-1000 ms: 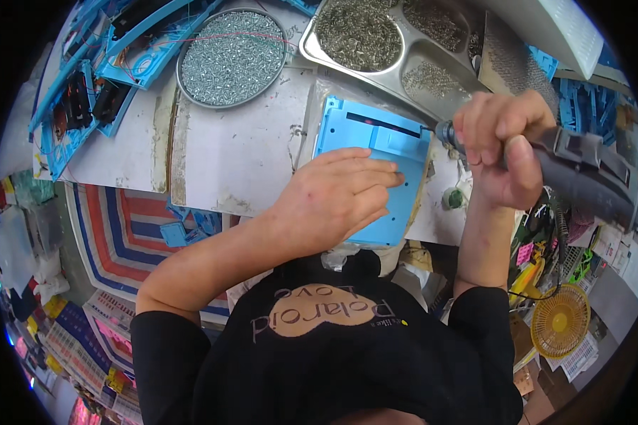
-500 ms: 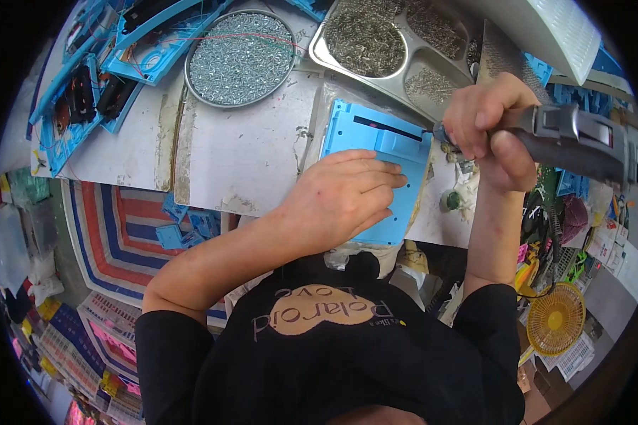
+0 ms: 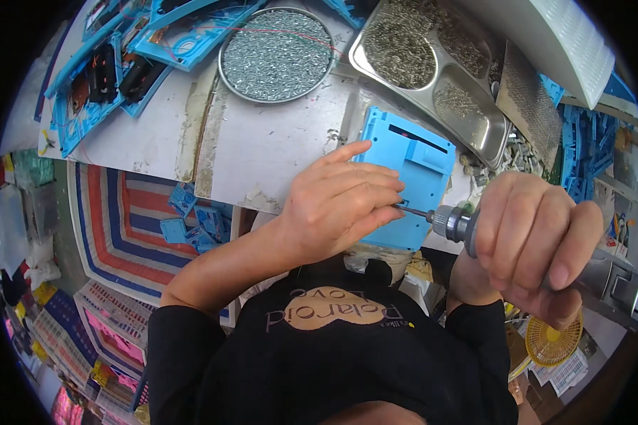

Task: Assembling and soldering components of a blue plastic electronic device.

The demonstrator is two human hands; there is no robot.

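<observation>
A flat blue plastic panel [image 3: 422,180] with a dark slot near its far edge lies on the worktable in front of me. My left hand [image 3: 344,202] rests palm down across its left side, fingers stretched, the little finger apart from the others. On the right, my right hand [image 3: 535,244] is wrapped round a grey-black power screwdriver [image 3: 613,287]. Its thin bit [image 3: 416,211] points left, the tip close to my left thumb and forefinger over the panel's near part. Whether a screw sits at the tip is hidden.
A round tray of small silvery metal pieces [image 3: 276,53] stands at the back. Beside it is a compartmented steel tray [image 3: 478,134] holding small screws. Blue casings with wires [image 3: 145,53] pile up at far left. A striped bag [image 3: 138,234] lies below the table's edge; a yellow fan [image 3: 553,340] is at right.
My right hand has brought the screwdriver from the panel's far right corner toward me, its bit now near my left fingers. My left hand stays on the panel. The view has shifted slightly.
</observation>
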